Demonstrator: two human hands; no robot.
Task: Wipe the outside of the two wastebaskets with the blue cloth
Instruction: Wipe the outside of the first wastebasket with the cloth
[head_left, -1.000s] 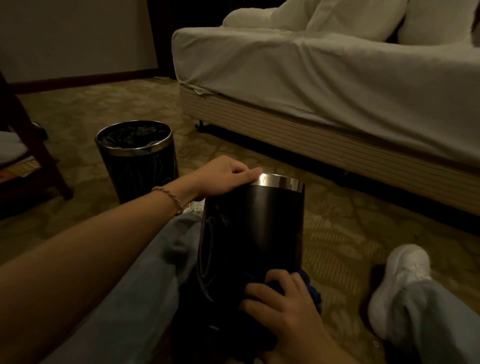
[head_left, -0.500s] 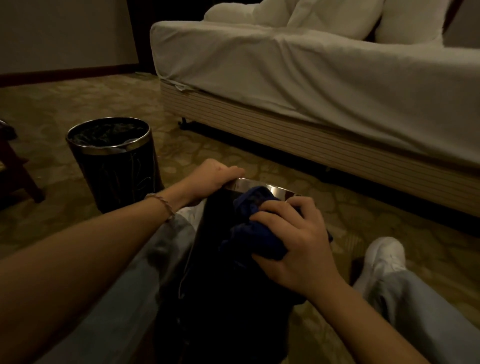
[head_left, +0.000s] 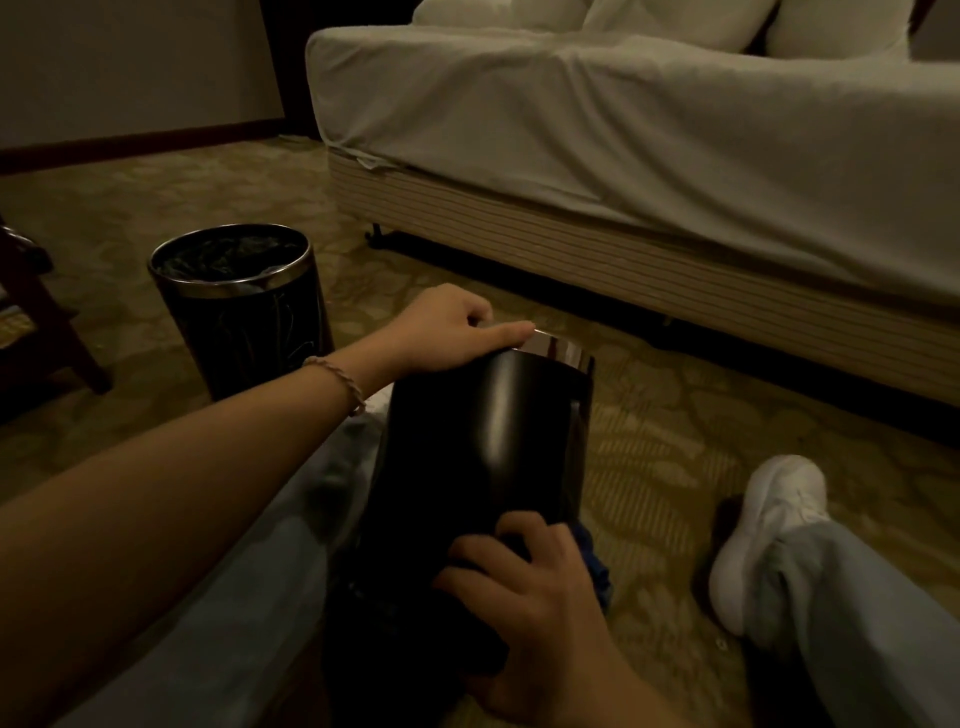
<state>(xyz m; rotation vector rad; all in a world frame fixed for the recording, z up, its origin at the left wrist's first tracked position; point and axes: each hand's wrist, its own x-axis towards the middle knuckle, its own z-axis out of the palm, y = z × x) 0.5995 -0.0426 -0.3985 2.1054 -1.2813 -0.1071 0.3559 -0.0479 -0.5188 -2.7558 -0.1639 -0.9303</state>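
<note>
Right hand (head_left: 535, 592) is pressing the blue cloth (head_left: 592, 558) against the lower side of the near wastebasket (head_left: 488, 447), its fingers curled over the bunched fabric, of which only a blue edge is showing past the knuckles. Left hand (head_left: 447, 330) is gripping the shiny metal rim at the top of this wastebasket, thumb laid along the rim and fingers hooked over the far edge; a thin bracelet (head_left: 337, 382) is circling its wrist. The dark, glossy wastebasket is lying tilted between the person's outstretched legs, resting against the left leg in light trousers (head_left: 249, 597). The second wastebasket (head_left: 244, 312) is standing upright on the patterned carpet (head_left: 675, 431), well apart to the left, with a dark liner inside. A white shoe (head_left: 763, 535) is resting on the carpet at right. Beyond is standing a bed (head_left: 649, 156) with a pale sheet, and a dark wooden chair leg (head_left: 57, 332) is showing at far left.
</note>
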